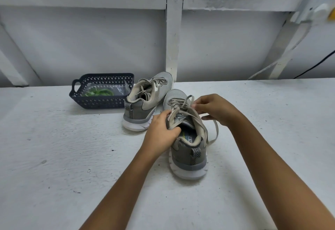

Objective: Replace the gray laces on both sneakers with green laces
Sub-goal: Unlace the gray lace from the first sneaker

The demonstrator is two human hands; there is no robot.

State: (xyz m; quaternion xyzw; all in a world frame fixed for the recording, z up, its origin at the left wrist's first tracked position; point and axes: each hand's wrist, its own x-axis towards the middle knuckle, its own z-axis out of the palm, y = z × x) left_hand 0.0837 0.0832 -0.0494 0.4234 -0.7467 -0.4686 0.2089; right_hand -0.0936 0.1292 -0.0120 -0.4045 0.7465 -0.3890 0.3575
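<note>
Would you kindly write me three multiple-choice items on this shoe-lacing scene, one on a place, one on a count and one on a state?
1. Where do the green laces lie?
A. in the dark basket
B. on the floor
C. on a shelf

2. How many sneakers stand on the table?
A. one
B. two
C. three

3. What is the right hand doing?
A. lying flat
B. pinching a gray lace of the near sneaker
C. holding scissors

Answers:
1 A: green shows inside the basket's walls, under clear plastic.
2 B: the far sneaker stands beside the basket, and the near sneaker is gripped at its collar by the left hand.
3 B: its fingertips close on the lace above the eyelets.
</note>
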